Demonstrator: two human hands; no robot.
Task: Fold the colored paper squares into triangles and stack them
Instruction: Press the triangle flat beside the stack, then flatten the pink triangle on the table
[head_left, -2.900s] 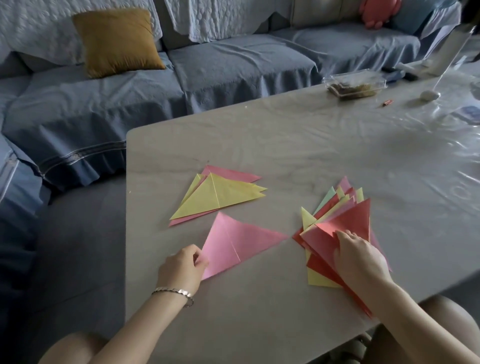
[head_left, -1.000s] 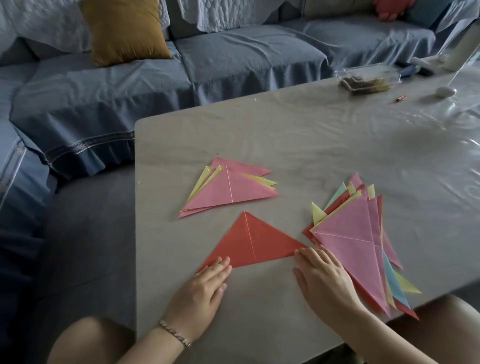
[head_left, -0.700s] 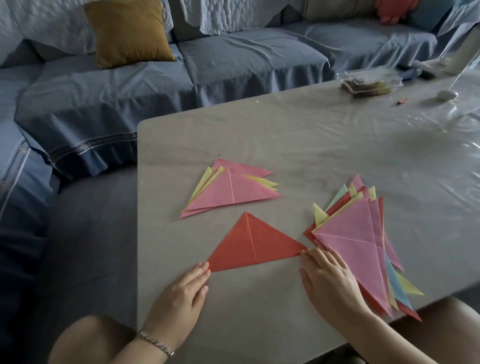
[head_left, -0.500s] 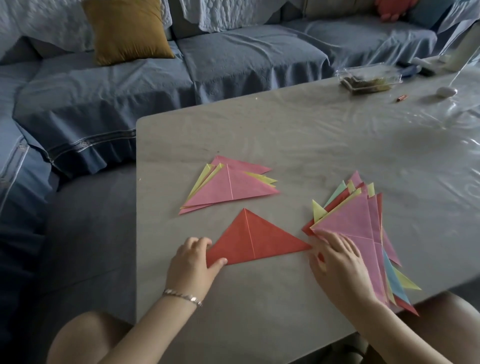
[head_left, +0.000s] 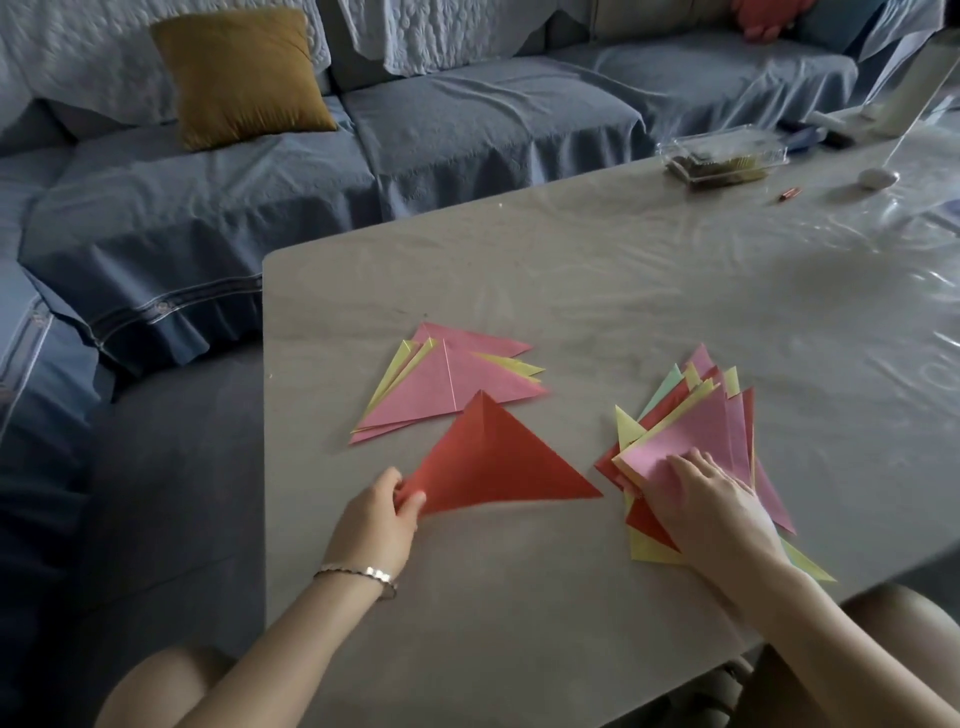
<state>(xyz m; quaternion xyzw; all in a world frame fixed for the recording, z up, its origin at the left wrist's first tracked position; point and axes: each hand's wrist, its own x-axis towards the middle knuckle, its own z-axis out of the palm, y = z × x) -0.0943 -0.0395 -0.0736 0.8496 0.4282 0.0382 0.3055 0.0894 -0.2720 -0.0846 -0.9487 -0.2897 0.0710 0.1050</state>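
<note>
The left hand (head_left: 382, 512), a bracelet (head_left: 363, 574) on its wrist, reaches in from the near edge of the tabletop (head_left: 571, 270). Its fingers (head_left: 399, 480) and thumb are curled in a pinch on the left corner of a red triangle (head_left: 493, 462). That corner looks raised a little off the surface. The triangle's point overlaps the near edge of the folded stack (head_left: 447, 384); whether the two touch cannot be told. The stack, pink on top with yellow tips showing beneath, lies toward the left edge of the tabletop.

The right hand (head_left: 711, 504) lies palm down on the fanned pile of papers (head_left: 701, 431) near the front right part of the tabletop. Its fingers (head_left: 685, 462) are spread nearly straight and press on the top pink sheet, gripping nothing. Red, yellow and pale green corners stick out around it.

By the far edge stands a clear plastic container (head_left: 722, 156), closed, with dark and yellowish contents too blurred to name. Behind the tabletop is a blue-covered sofa (head_left: 467, 119) with a mustard cushion (head_left: 244, 73) on it.
</note>
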